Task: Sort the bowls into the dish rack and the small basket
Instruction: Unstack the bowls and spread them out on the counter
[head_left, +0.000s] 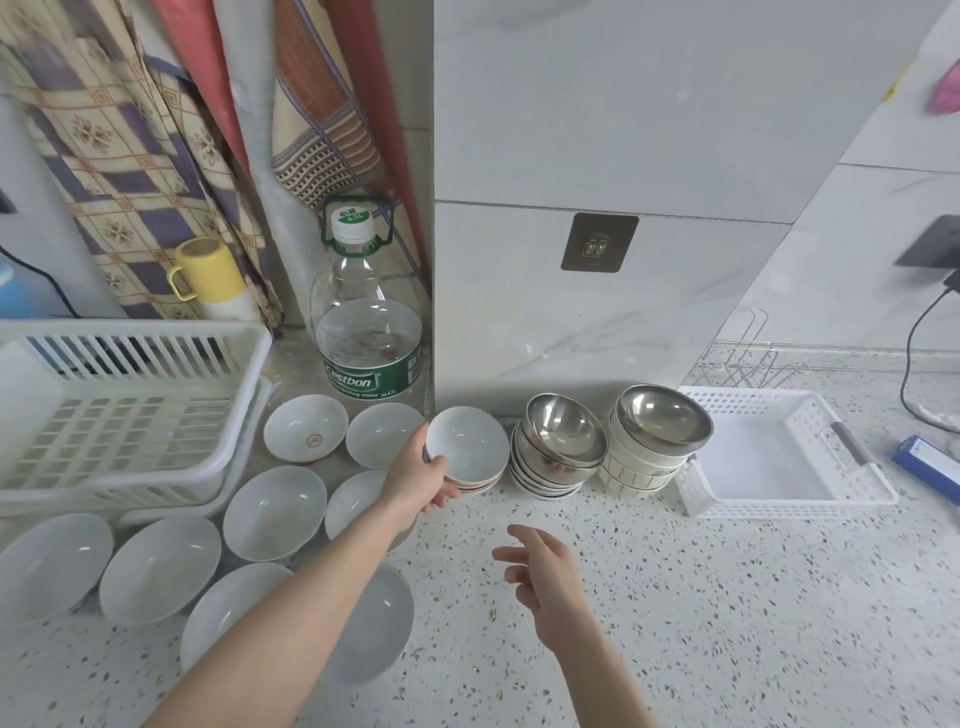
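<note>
Three stacks of small bowls sit along the wall: a white stack (470, 457), then a steel-topped stack (561, 449), then another steel-topped stack (655, 436) just beside the small basket (862, 493). Left hand (418, 475) grips the top white bowl (466, 439) of the first stack, thumb on the near rim, fingers curled under; bowl is tilted, looks like it's coming off the stack. Right hand (543, 569) hovers above the worktop (727, 597), fingers loose and spread, holding nothing. Dish rack (130, 410) is far left with nothing visible in it; basket looks unfilled too. Wide white bowls (270, 512) lie spread singly between rack and stacks, under the left forearm.

Step in hand, as judged: peel one bowl off. Do it well by lifting straight up so the bowls beneath don't drag or slide; free right hand could steady the stack. Which container this bowl goes in can't be told; if the basket, pass it to the right hand rather than crossing over. Keep the forearm clear of the spread bowls.
</note>
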